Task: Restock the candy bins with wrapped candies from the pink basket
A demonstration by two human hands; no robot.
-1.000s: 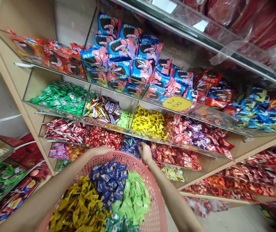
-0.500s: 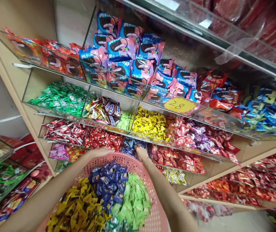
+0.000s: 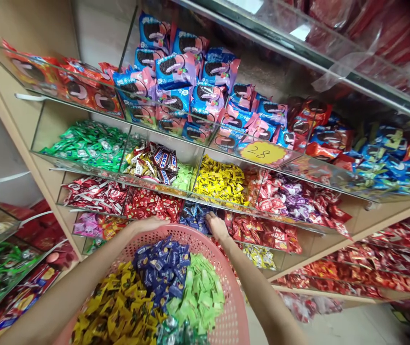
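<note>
A pink perforated basket [image 3: 231, 287] holds yellow candies [image 3: 118, 306], dark blue candies [image 3: 163, 268], light green candies [image 3: 199, 292] and some dark green ones. My left hand [image 3: 150, 224] is on the basket's far rim, its fingers wrapped over the edge. Beyond the rim, my right hand [image 3: 216, 225] reaches into the shelf compartment of blue-wrapped candies [image 3: 193, 216]. Its fingers are bent against the blue wrappers at the compartment's right side; whatever they pinch is too small to make out.
Clear-fronted shelves [image 3: 147, 184] rise in tiers, with green, yellow, red and purple candies. Packaged cookies [image 3: 176, 72] fill the tier above, behind a yellow "28" tag [image 3: 263, 152]. More shelving stands at left and lower right.
My right hand has shifted slightly right and up within the blue candy compartment. My left hand stays on the basket rim. The view has moved slightly.
</note>
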